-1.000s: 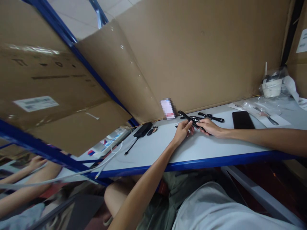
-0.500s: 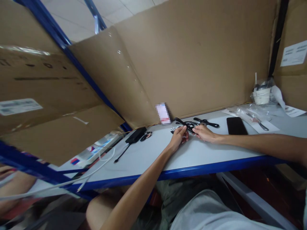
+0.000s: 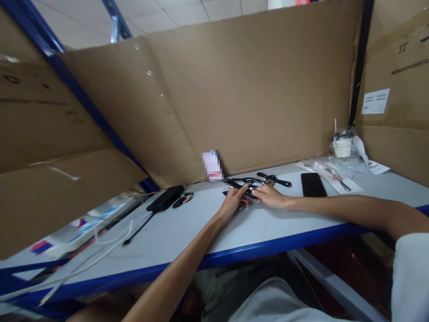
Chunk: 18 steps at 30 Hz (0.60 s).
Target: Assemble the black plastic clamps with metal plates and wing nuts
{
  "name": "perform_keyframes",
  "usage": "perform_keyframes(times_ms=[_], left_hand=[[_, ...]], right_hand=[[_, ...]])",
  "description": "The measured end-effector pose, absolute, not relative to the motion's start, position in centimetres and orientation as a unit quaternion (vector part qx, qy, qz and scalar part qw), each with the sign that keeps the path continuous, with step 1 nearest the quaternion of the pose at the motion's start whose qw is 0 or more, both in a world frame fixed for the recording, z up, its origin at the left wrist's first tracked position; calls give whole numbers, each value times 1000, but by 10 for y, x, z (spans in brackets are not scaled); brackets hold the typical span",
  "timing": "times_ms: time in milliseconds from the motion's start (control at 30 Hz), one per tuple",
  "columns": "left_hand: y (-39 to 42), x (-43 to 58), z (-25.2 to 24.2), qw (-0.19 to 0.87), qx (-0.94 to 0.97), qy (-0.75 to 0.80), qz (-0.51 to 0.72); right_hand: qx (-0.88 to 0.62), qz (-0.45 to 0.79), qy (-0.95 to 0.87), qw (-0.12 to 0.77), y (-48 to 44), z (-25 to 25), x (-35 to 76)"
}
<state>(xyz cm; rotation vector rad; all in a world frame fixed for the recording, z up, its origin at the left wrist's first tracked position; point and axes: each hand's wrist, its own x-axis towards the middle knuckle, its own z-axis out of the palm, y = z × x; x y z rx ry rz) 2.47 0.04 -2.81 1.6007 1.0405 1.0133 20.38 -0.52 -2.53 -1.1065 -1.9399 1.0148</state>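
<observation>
Both my hands are closed on a black spokeshave (image 3: 233,184), held tilted just above the tabletop. My left hand (image 3: 232,202) grips its near left side, with the thumb on top and the fingers curled beneath. From the right, my right hand (image 3: 271,197) pinches its middle, close to a small round silvery part. The fingers cover much of the tool's body. Right behind my hands lies another black spokeshave (image 3: 283,182) with two handles. Small shiny pieces, too small to name, lie by my left hand.
A dark phone (image 3: 313,184) lies to the right, beside a bagged tool (image 3: 342,182) on white card. A bagged cup (image 3: 342,145) stands at the back right. Leftward are a black adapter (image 3: 166,199) with cable and a power strip (image 3: 90,223). Cardboard (image 3: 251,89) walls the back.
My view has turned to the right, so the tabletop things appear shifted left and slightly lower. Both hands still hold the spokeshave, with little change in grip.
</observation>
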Motion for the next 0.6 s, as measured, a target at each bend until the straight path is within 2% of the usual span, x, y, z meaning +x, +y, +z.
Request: perform_keyframes(times_ms=[200, 367, 433, 500, 600], left_hand=[[-1, 25, -27, 471, 645, 436, 414], [-2, 26, -21, 509, 576, 427, 476], [-1, 26, -21, 513, 567, 424, 486], [1, 26, -21, 510, 567, 425, 487], [3, 27, -23, 509, 570, 424, 487]], right_hand=[[-430, 428, -712, 354, -3, -29, 197], [-443, 415, -710, 357, 11, -5, 218], [-487, 316, -728, 365, 24, 11, 241], [-525, 140, -746, 386, 39, 24, 267], [-616, 47, -731, 291, 62, 31, 303]])
